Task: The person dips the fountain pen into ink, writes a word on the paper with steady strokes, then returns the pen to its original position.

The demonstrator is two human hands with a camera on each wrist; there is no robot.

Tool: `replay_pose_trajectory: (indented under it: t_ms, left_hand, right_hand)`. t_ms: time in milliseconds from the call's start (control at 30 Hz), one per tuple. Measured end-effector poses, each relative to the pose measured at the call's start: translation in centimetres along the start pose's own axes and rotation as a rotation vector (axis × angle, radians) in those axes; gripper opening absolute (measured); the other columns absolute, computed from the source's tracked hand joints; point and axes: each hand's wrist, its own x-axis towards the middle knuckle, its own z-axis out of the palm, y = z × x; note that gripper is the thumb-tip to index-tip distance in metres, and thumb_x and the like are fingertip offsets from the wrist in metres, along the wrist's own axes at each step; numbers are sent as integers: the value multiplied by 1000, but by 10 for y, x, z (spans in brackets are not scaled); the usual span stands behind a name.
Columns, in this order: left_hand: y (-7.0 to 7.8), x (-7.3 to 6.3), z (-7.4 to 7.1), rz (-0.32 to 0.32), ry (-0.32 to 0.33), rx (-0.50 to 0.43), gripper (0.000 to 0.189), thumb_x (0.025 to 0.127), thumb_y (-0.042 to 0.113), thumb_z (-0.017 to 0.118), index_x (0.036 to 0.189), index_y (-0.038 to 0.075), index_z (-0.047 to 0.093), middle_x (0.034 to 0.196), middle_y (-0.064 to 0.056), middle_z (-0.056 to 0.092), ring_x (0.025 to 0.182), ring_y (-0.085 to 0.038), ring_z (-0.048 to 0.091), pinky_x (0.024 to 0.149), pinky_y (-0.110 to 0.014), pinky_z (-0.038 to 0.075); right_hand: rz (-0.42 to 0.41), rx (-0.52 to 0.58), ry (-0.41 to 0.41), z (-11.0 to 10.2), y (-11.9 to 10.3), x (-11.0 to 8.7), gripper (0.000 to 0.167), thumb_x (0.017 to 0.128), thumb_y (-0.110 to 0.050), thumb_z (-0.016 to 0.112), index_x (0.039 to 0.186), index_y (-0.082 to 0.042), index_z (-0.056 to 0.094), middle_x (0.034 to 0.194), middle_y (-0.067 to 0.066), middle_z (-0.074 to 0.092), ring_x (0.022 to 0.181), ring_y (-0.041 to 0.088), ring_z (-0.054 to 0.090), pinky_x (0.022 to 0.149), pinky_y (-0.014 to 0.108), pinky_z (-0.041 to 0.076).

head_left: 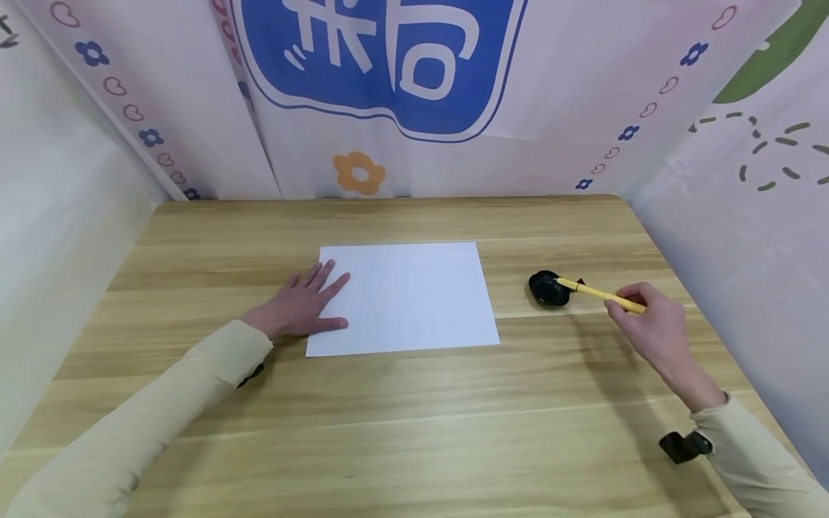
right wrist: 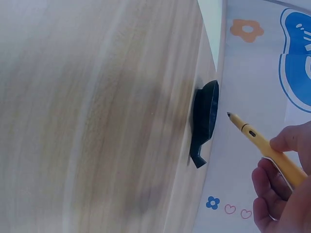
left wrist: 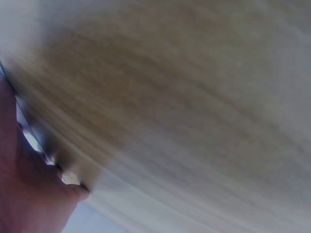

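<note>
A white sheet of paper (head_left: 414,302) lies on the wooden table. My left hand (head_left: 299,306) rests on its left edge, fingers spread and straight; the left wrist view catches only part of that hand (left wrist: 36,199). My right hand (head_left: 657,327) holds a yellow pen (head_left: 599,293) that has a clip and a dark tip. To the right of the paper sits a small round black dish (head_left: 547,289) with a short projecting piece. From the head view the pen's tip overlaps the dish; the right wrist view shows the tip (right wrist: 230,115) apart from the dish (right wrist: 206,111).
The wooden table (head_left: 388,432) runs up to a printed white backdrop (head_left: 518,165) at the back. White sheets hang along the left and right sides. A black wrist device (head_left: 685,446) is strapped at the right sleeve.
</note>
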Motion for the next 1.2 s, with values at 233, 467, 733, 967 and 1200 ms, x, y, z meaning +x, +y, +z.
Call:
replay_pose_trajectory:
  t_ms: [233, 467, 733, 967, 1200]
  left_hand:
    - [0, -2, -1, -12, -3, -6, 88, 89, 66, 44, 154, 19, 6, 160, -18, -7, 146, -40, -3, 112, -66, 5]
    - [0, -2, 0, -15, -8, -19, 88, 89, 66, 43, 154, 19, 7, 160, -18, -7, 146, -40, -3, 112, -66, 5]
    - [0, -3, 2, -16, -2, -19, 88, 89, 67, 43, 154, 19, 7, 160, -18, -7, 146, -40, -2, 112, -66, 6]
    - [-1, 0, 3, -14, -4, -21, 88, 89, 68, 42, 154, 21, 6, 160, -17, -8, 147, -40, -4, 112, -65, 6]
    - [-1, -1, 1, -14, 0, -11, 88, 89, 67, 43, 154, 20, 6, 160, -17, -7, 146, -40, -3, 112, -65, 6]
  right_hand:
    - [-14, 13, 15, 0, -2, 3, 17, 80, -12, 70, 90, 1, 67, 79, 22, 70, 59, -12, 41, 58, 15, 33]
    - [-28, 38, 60, 2, -2, 7, 21, 79, -15, 73, 89, 2, 67, 78, 24, 68, 54, -15, 36, 49, 13, 32]
    - [24, 79, 43, 4, -8, 14, 26, 83, -21, 71, 92, 3, 67, 82, 24, 68, 54, -16, 42, 49, 10, 37]
    - [102, 111, 22, 8, -14, 22, 32, 86, -29, 68, 91, 2, 66, 82, 21, 68, 56, -14, 46, 52, 8, 40]
    - [102, 104, 43, 13, -20, 33, 32, 87, -30, 67, 85, 2, 64, 76, 19, 66, 52, -8, 44, 51, 10, 38]
